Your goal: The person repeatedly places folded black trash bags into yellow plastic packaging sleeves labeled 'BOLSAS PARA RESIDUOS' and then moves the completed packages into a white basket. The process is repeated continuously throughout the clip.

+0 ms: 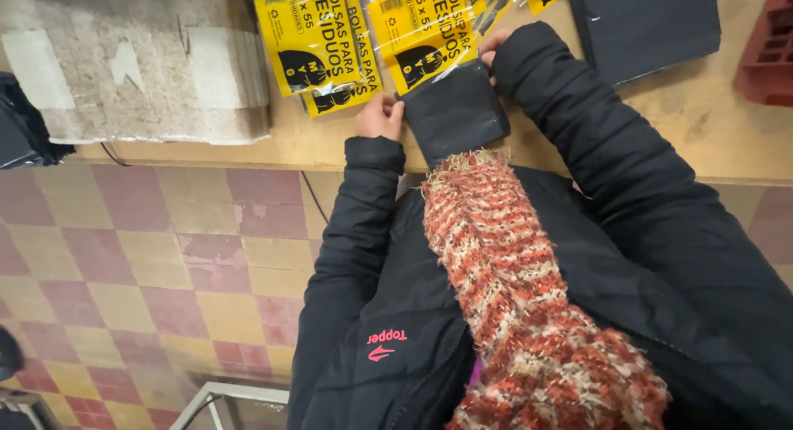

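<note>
black, soft folded bags lie on the bench edge at 12 o'clock, half in a yellow sleeve; your left hand and right hand pinch their edges—light, slippery, hold the corners.

We are wearing a black padded jacket with long sleeves and a small pink chest logo, and a knitted red-and-cream scarf is hanging down our front.
</note>
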